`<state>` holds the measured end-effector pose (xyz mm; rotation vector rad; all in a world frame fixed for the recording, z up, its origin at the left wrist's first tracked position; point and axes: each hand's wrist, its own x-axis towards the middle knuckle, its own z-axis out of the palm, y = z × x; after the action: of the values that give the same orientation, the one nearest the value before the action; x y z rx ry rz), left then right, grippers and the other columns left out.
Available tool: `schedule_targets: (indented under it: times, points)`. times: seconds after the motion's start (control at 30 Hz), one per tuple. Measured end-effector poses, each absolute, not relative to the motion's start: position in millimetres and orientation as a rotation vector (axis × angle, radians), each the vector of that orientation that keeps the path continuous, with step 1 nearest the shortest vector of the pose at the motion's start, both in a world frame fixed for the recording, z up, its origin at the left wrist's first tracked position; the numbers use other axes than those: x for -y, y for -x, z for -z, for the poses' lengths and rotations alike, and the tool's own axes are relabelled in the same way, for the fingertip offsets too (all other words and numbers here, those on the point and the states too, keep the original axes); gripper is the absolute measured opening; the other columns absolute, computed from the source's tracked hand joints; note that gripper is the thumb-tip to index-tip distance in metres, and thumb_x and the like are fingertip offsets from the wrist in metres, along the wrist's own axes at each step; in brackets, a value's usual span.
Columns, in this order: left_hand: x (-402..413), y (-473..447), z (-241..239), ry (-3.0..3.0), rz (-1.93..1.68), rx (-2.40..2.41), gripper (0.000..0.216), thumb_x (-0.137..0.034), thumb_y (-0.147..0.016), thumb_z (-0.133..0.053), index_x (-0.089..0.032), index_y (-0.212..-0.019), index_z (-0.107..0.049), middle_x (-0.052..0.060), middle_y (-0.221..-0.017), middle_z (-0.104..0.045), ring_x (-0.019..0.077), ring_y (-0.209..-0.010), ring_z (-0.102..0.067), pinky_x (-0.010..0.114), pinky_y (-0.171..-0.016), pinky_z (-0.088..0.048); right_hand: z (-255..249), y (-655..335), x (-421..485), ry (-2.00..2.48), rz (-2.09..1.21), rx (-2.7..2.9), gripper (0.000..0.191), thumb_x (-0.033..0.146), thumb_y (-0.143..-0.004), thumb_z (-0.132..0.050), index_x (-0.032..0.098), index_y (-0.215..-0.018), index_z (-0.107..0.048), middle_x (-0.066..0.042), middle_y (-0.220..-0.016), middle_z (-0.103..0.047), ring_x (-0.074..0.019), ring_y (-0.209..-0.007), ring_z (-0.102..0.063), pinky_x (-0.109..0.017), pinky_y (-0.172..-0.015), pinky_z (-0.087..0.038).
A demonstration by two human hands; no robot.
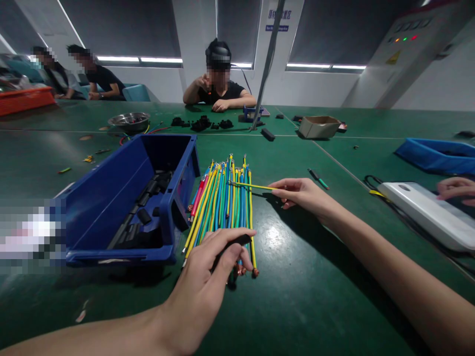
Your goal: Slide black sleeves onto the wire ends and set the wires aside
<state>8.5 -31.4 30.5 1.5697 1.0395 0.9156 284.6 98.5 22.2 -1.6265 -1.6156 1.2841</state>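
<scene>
My right hand [302, 195] pinches one end of a thin yellow-green wire [256, 186]. The wire points left, its metal terminal end over a bundle of cut wires [222, 198]. Yellow, green, blue and red wires lie side by side in that bundle, with metal lugs at the far end and bare copper strands at some near ends. Over the near part of the bundle, my left hand [208, 277] curls round a black tube-like piece [243, 240], partly hidden by the fingers. Left of the wires stands a blue bin [122, 254] holding several black tube pieces [148, 193].
A white device [426, 212] with a cable lies at right, another person's hand [458, 190] on it. Farther back are a metal bowl [128, 121], black parts [200, 122], a cardboard box [319, 127] and a pole [267, 64]. A person [218, 84] sits opposite.
</scene>
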Motion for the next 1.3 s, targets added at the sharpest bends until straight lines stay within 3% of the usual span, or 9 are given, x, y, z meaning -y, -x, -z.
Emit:
schedule_targets:
  times: [0.23, 0.4, 0.57, 0.67, 0.77, 0.87, 1.03, 1.13, 1.3]
  points:
    - [31, -6, -36, -1.526, -0.896, -1.086, 0.027, -0.043, -0.107, -0.046, -0.024, -0.11, -0.066, 0.004, -0.108, -0.065, 0.0197, -0.09, -0.066, 0.033, -0.083, -0.05, -19, -285, -98, 1.637, -1.148, 1.728, 0.037, 0.045, -0.101, -0.066, 0.018, -0.127, -0.065, -0.009, -0.122, -0.069, -0.0211, -0.1, -0.07, -0.042, -0.085, -0.061]
    - [30, -5, -37, -1.551, -0.906, -1.108, 0.024, -0.047, -0.103, -0.057, -0.025, -0.103, -0.067, 0.001, -0.092, -0.064, 0.0214, -0.09, -0.059, 0.033, -0.084, -0.045, -16, -289, -102, 1.595, -1.036, 1.903, 0.035, 0.047, -0.102, -0.064, 0.017, -0.118, -0.066, -0.005, -0.106, -0.069, -0.0158, -0.083, -0.067, -0.034, -0.072, -0.059]
    - [29, -9, -37, -1.509, -0.925, -1.086, 0.028, -0.047, -0.104, -0.056, -0.023, -0.094, -0.065, 0.001, -0.089, -0.064, 0.0207, -0.089, -0.059, 0.032, -0.083, -0.044, -23, -285, -93, 1.505, -0.705, 2.179, 0.031, 0.052, -0.1, -0.059, 0.022, -0.099, -0.067, 0.0, -0.08, -0.063, -0.0148, -0.067, -0.057, -0.027, -0.057, -0.044]
    - [28, -10, -34, -1.4, -0.951, -1.086, 0.029, -0.049, -0.103, -0.057, -0.022, -0.093, -0.064, 0.001, -0.088, -0.062, 0.0183, -0.083, -0.06, 0.028, -0.076, -0.047, -27, -279, -85, 1.482, -0.425, 2.316, 0.027, 0.048, -0.098, -0.059, 0.025, -0.085, -0.062, 0.0, -0.071, -0.06, -0.0154, -0.061, -0.05, -0.029, -0.055, -0.032]
    - [25, -11, -32, -1.351, -0.99, -1.076, 0.033, -0.052, -0.101, -0.061, -0.021, -0.089, -0.064, 0.0, -0.086, -0.059, 0.0157, -0.076, -0.06, 0.026, -0.071, -0.048, -28, -277, -83, 1.397, -0.221, 2.419, 0.024, 0.041, -0.095, -0.058, 0.025, -0.078, -0.058, -0.003, -0.072, -0.06, -0.019, -0.067, -0.052, -0.032, -0.062, -0.036]
    - [24, -11, -32, -1.313, -0.987, -1.014, 0.037, -0.054, -0.102, -0.06, -0.02, -0.086, -0.062, -0.001, -0.081, -0.057, 0.0134, -0.068, -0.058, 0.024, -0.065, -0.048, -22, -278, -85, 1.317, -0.07, 2.452, 0.016, 0.035, -0.096, -0.054, 0.024, -0.095, -0.065, -0.009, -0.092, -0.068, -0.0249, -0.085, -0.06, -0.038, -0.076, -0.046]
    - [24, -11, -32, -1.264, -0.994, -0.987, 0.039, -0.056, -0.104, -0.058, -0.019, -0.092, -0.062, -0.004, -0.075, -0.05, 0.0116, -0.065, -0.047, 0.021, -0.06, -0.045, -10, -275, -89, 1.273, 0.072, 2.431, 0.038, 0.04, -0.103, -0.051, 0.018, -0.132, -0.062, -0.015, -0.116, -0.07, -0.0304, -0.105, -0.066, -0.046, -0.091, -0.054]
    - [26, -11, -31, -1.216, -0.991, -0.972, 0.041, -0.059, -0.105, -0.056, -0.019, -0.097, -0.062, -0.006, -0.07, -0.044, 0.0117, -0.063, -0.042, 0.021, -0.059, -0.043, -8, -271, -90, 1.248, 0.1, 2.438, 0.037, 0.039, -0.106, -0.047, 0.02, -0.134, -0.062, -0.013, -0.115, -0.072, -0.0286, -0.104, -0.067, -0.045, -0.09, -0.056]
    - [27, -10, -31, -1.193, -0.994, -0.958, 0.046, -0.063, -0.103, -0.057, -0.019, -0.093, -0.06, -0.006, -0.067, -0.043, 0.0117, -0.061, -0.041, 0.022, -0.059, -0.042, -10, -269, -88, 1.238, 0.131, 2.462, 0.032, 0.023, -0.104, -0.042, 0.022, -0.123, -0.068, -0.011, -0.107, -0.072, -0.0243, -0.095, -0.068, -0.041, -0.084, -0.058]
